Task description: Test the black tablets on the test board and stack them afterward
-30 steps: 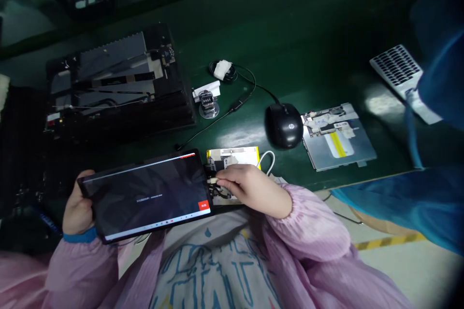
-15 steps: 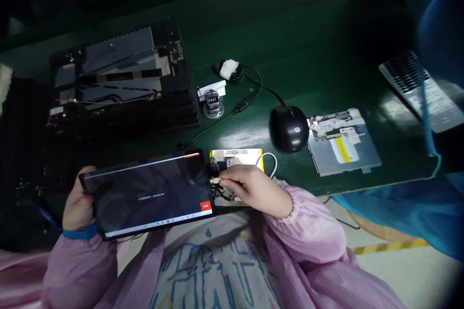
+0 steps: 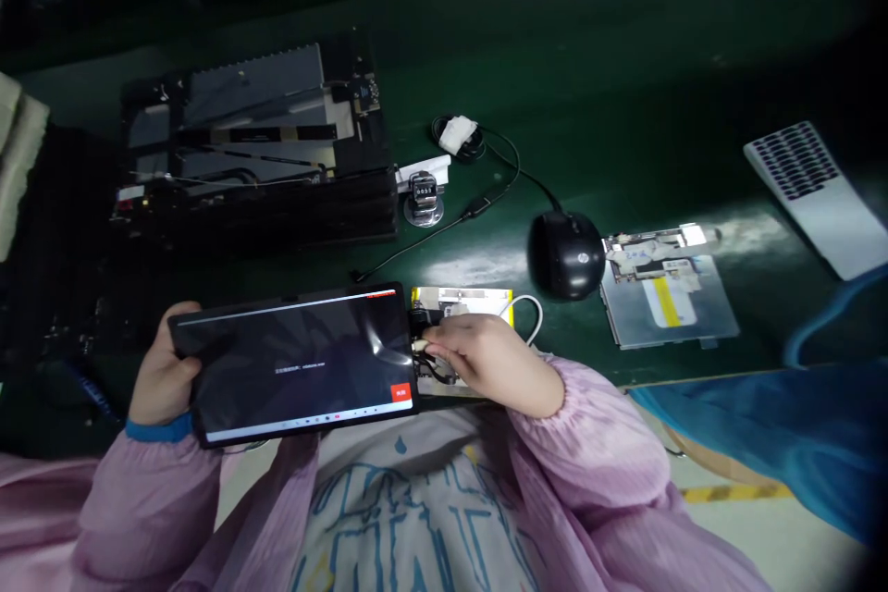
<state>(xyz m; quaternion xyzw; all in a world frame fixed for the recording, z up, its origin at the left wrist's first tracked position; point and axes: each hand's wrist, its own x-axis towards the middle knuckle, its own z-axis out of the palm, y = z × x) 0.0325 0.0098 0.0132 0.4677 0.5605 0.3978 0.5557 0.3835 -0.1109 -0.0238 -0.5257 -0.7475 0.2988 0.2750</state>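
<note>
The left hand (image 3: 163,370) curls around the tablet (image 3: 291,361), its dark screen lit with a red button; the right hand (image 3: 489,361) pinches a cable plug (image 3: 420,345) at the tablet's right edge

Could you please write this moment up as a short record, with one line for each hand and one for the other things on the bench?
Left hand: holds a black tablet by its left edge, screen lit.
Right hand: fingers at a small plug by the tablet's right edge.
Under right hand: a yellow-edged flat pack, white cable.
Rest: green bench, stacked black panels, tally counter, black HP mouse, silver plate, silver keyboard panel.
</note>
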